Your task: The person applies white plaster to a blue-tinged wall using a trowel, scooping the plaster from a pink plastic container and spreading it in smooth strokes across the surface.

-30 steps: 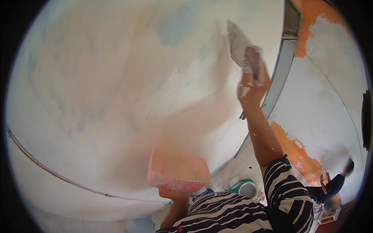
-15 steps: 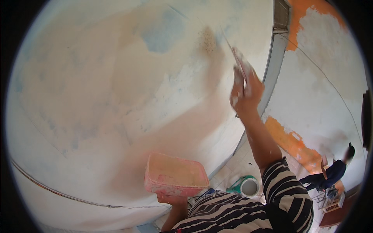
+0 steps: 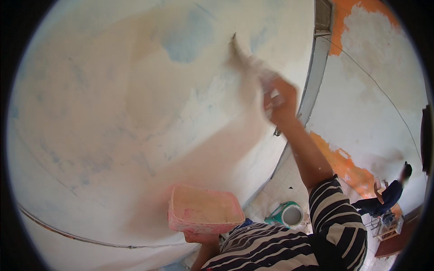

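Observation:
My left hand (image 3: 202,237) supports a pink rectangular tub (image 3: 199,227) from below; the tub is smeared and holds a pale paste. My right hand (image 3: 280,101), blurred by motion, is raised at the wall (image 3: 181,122) and closed round a putty knife (image 3: 255,65). The knife's thin blade points up and left, its far end at the wall by a small dark mark. Smeared beige and white coating covers the wall, with a blue patch (image 3: 187,38) left of the blade. Pale residue coats my right fingers.
A green-and-white bucket (image 3: 289,214) stands on the tiled floor beside me. At right, a person (image 3: 388,196) in dark clothes works near a wall with orange patches (image 3: 348,167). A cable (image 3: 377,86) hangs along that wall; another line (image 3: 113,245) crosses the lower left wall.
My right hand has swung the putty knife left and slightly down across the wall. The rough speckled patch there no longer shows. The tub sits slightly lower in view.

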### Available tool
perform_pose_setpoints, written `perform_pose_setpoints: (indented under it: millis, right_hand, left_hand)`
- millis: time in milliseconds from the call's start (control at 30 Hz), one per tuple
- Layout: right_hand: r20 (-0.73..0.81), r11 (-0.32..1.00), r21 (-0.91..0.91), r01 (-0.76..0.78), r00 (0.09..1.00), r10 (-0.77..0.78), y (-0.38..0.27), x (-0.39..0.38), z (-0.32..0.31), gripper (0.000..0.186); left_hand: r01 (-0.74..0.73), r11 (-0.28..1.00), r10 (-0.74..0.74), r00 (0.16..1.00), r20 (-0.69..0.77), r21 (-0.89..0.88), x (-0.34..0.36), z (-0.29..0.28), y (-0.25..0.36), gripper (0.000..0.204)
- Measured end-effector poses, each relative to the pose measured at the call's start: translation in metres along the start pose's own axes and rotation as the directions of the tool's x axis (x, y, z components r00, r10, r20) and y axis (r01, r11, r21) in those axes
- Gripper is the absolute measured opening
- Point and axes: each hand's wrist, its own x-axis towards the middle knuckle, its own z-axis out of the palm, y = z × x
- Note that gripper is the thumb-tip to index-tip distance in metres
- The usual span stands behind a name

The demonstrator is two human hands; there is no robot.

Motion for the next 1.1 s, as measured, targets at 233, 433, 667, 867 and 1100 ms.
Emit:
perform_pose_setpoints:
  millis: [233,433,667,867,1100]
  right_hand:
    - [0.147,0.978,0.184,0.096,0.981,-0.124,-0.051,-0.040,0.006,0.046]
    - [0.201,0.984,-0.147,0.103,0.977,-0.072,-0.006,-0.027,0.013,0.037]
    - [0.034,0.959,0.284,0.018,0.999,-0.029,-0.026,-0.030,-0.001,0.034]
    - [0.094,0.975,-0.069,0.213,0.974,-0.207,-0.024,-0.013,0.034,0.047]
    - [-0.124,0.923,0.347,-0.166,0.967,0.221,-0.003,0.003,-0.006,0.032]
  left_hand:
    - [-0.064,0.998,0.064,0.993,0.102,-0.003,0.008,-0.012,0.001,0.059]
    - [-0.192,0.981,0.174,0.940,0.293,0.034,0.007,-0.029,-0.003,0.056]
    - [-0.071,0.989,0.066,0.997,0.045,0.128,0.005,-0.008,0.000,0.055]
    - [-0.030,0.995,0.018,0.992,-0.129,-0.095,0.013,0.008,0.004,0.064]
    - [-0.078,0.997,0.078,0.989,0.122,-0.005,0.019,0.002,-0.003,0.064]
